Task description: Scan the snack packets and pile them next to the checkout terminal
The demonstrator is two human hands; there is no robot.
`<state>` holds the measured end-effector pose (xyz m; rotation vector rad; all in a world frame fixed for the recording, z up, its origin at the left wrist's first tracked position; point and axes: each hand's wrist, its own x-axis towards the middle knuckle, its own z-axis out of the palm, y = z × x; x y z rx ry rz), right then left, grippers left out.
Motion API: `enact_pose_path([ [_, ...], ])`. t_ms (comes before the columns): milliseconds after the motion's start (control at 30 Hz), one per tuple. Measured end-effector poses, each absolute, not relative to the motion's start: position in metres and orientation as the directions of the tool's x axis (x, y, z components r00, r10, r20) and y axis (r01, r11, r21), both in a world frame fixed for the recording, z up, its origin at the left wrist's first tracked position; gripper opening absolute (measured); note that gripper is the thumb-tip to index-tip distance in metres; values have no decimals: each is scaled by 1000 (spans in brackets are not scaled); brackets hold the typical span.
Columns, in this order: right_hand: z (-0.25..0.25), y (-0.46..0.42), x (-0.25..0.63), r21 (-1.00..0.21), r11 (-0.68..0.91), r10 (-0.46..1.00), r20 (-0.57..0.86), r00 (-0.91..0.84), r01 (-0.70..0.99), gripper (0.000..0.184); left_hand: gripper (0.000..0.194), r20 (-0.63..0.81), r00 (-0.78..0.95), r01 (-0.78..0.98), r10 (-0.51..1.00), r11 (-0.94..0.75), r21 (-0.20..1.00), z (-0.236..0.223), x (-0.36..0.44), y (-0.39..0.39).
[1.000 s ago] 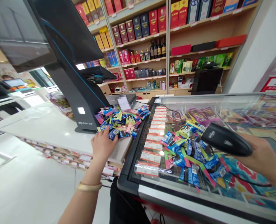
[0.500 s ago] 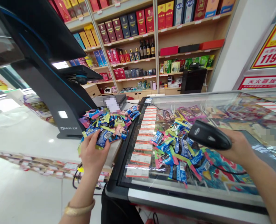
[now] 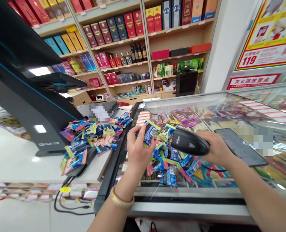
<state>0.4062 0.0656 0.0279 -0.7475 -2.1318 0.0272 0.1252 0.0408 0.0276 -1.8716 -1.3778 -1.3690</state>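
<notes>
Between the fingertips of my left hand is a small blue snack packet, its barcode facing up. My right hand is closed round a black barcode scanner, whose head points left toward that packet. Below both hands, a pile of blue, pink and green snack packets lies on the glass top of a freezer. A second heap of similar packets rests on the white counter to the left, beside the base of the till screen.
A till screen on a dark stand rises at the left. A phone lies on the glass right of my right hand. Cables hang off the counter's front edge. Shelves of boxes and bottles line the back.
My left hand has lifted a blue snack packet from the counter heap and carried it right, over the freezer glass, close to the scanner. The view has turned right.
</notes>
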Motion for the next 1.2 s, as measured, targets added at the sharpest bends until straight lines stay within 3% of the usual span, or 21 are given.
enact_pose_path([
  [200, 35, 63, 405, -364, 789, 591, 670, -449, 495, 12, 50, 894, -8, 899, 448, -388, 202, 24, 141, 47],
  [467, 31, 64, 407, -371, 788, 588, 688, -424, 491, 12, 48, 877, -40, 858, 479, -434, 276, 20, 140, 47],
  [633, 26, 72, 417, -338, 754, 585, 735, -343, 563, 22, 41, 651, -134, 760, 748, -343, 551, 11, 126, 51],
  [733, 25, 76, 424, -308, 757, 572, 740, -355, 577, 20, 38, 462, -105, 737, 881, -242, 630, 3, 119, 54],
  [867, 12, 83, 437, -288, 719, 603, 711, -362, 632, 19, 43, 418, -75, 780, 905, -208, 590, 0, 113, 44],
  [1033, -14, 99, 456, -299, 681, 635, 696, -335, 668, 22, 45, 631, -132, 850, 764, -240, 469, 9, 60, 7],
  [1133, -19, 101, 460, -302, 681, 642, 684, -345, 667, 24, 45, 709, -261, 928, 655, -33, 372, 17, -2, -18],
  [1200, -18, 95, 456, -311, 669, 656, 674, -340, 675, 24, 49, 675, -351, 932, 649, 171, 320, 20, -41, -31],
])
